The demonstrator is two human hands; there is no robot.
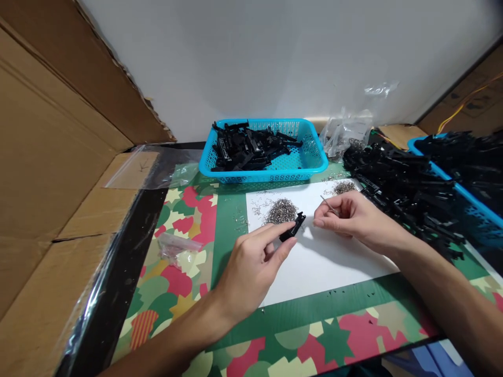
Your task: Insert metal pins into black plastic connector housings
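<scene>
Between the thumb and fingers of my left hand [255,262] is a small black plastic part [293,227], tilted up to the right over a white sheet [314,272]. My right hand [349,214] is closed in a pinch around a thin metal rod [328,204] that points up and left. The two hands are a short way apart. Just behind the black part lies a pile of tiny metal pins [281,211]; a smaller pin pile [345,187] sits beyond my right hand. Whether the right fingertips hold anything besides the rod is hidden.
A blue basket [263,175] of black parts stands at the back. Loose black parts [404,188] are heaped at right, beside another blue basket [471,193]. Clear bags lie at back right [346,133] and left [178,248]. Cardboard [58,157] walls the left side.
</scene>
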